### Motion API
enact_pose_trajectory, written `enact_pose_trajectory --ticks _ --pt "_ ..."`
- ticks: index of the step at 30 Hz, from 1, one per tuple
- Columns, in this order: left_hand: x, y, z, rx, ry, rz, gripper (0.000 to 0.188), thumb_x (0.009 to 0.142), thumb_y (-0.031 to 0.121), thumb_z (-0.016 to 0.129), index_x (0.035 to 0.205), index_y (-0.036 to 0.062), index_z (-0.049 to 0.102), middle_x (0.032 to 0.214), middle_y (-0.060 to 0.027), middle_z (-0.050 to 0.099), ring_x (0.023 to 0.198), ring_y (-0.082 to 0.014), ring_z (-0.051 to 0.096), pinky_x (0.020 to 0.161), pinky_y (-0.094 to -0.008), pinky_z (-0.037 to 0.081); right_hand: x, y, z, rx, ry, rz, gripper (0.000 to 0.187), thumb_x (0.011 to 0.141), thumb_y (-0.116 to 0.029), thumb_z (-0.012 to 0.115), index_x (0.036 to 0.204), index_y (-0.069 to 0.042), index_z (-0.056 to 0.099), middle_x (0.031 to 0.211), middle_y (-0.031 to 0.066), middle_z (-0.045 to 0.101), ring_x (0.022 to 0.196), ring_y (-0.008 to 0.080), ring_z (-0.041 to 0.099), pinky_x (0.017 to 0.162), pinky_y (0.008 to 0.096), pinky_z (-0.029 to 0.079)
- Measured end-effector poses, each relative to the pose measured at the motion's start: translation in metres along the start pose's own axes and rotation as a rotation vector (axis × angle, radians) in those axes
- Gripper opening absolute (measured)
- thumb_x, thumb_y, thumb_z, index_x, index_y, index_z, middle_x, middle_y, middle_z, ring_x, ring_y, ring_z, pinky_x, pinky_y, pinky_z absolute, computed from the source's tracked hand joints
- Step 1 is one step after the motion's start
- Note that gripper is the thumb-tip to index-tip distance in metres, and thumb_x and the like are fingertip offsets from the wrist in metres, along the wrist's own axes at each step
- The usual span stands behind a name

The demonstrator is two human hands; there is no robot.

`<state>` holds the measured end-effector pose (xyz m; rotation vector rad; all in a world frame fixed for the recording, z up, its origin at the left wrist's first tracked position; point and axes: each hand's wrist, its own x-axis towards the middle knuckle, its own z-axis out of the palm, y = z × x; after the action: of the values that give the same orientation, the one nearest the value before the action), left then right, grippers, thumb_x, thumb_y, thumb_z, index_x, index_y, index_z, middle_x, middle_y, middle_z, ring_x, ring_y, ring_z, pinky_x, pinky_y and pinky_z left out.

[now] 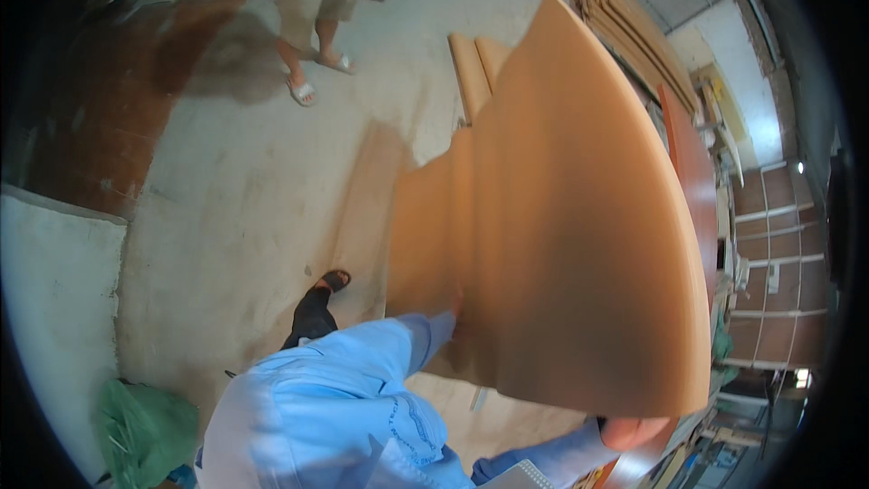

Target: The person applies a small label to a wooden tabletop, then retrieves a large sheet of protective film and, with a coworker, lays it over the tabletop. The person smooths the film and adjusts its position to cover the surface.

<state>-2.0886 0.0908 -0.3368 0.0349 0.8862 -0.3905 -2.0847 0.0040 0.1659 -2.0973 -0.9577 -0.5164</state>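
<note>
A large tan panel (579,217), smooth with long raised ridges, is tilted up in front of me and fills much of the right half of the view. My right hand (634,432) is closed around its lower edge, near the bottom right corner; most of the fingers are hidden behind the panel. My left hand (458,312) touches the panel further left, by the ridges. It is blurred and partly hidden, so its fingers do not show clearly. Both arms are in light blue sleeves.
A person (312,0) in a blue top and sandals stands at the far left. Two tan boards (471,72) lie behind the panel. Stacked brown sheets (634,32) and a reddish board (690,181) are on the right. A green bag (145,430) sits at lower left beside a pale slab (63,281).
</note>
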Motion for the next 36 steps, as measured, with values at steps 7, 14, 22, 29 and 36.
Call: enact_pose_trajectory --ticks 7,14,22,29,36 --pt "-0.062 0.063 0.070 0.084 -0.329 0.166 0.112 0.070 0.091 0.042 0.154 0.0194 0.021 0.153 -0.0147 0.033 0.135 -0.0362 0.040 0.107 -0.0574 0.032 0.033 -0.043 -0.016 -0.015 -0.126 -0.091 0.037 0.092 -0.023 0.059 0.113 0.007 0.062 0.110 0.0164 0.065 0.099 0.0255 0.061 0.088 0.0353 0.047" --pt "-0.185 0.112 0.100 0.611 -0.453 0.582 0.102 0.080 0.078 0.052 0.153 0.0140 0.020 0.154 -0.0154 0.030 0.136 -0.0333 0.039 0.108 -0.0479 0.036 -0.019 0.003 0.006 1.401 0.020 0.788 0.021 0.094 -0.013 0.050 0.104 0.002 0.060 0.108 0.0117 0.063 0.096 0.0207 0.061 0.085 0.0364 0.050" --pt "-0.328 0.026 0.095 1.362 -0.509 1.554 0.116 0.071 0.048 0.080 0.154 0.0079 0.010 0.159 -0.0212 0.006 0.146 -0.0410 0.011 0.118 -0.0488 0.018 -0.087 0.008 0.076 1.519 0.012 1.152 0.043 0.096 -0.027 0.051 0.129 0.002 0.052 0.131 0.0169 0.058 0.118 0.0315 0.056 0.100 0.0435 0.043" --pt "-0.359 -0.012 0.091 1.485 -0.236 1.676 0.118 0.068 0.048 0.081 0.153 0.0066 0.010 0.159 -0.0200 0.000 0.146 -0.0440 -0.002 0.116 -0.0582 0.012 -0.097 -0.016 0.101 1.366 0.043 1.107 0.037 0.096 -0.019 0.054 0.126 0.002 0.053 0.124 0.0140 0.062 0.111 0.0260 0.061 0.095 0.0387 0.049" --pt "-0.370 -0.030 0.093 1.627 -0.235 1.627 0.094 0.063 0.005 0.057 0.150 0.0031 0.021 0.158 -0.0220 0.010 0.148 -0.0409 0.003 0.118 -0.0553 0.005 -0.101 -0.019 0.109 1.363 0.053 1.124 0.030 0.096 -0.023 0.054 0.119 -0.003 0.059 0.119 0.0132 0.064 0.108 0.0240 0.063 0.093 0.0382 0.050"
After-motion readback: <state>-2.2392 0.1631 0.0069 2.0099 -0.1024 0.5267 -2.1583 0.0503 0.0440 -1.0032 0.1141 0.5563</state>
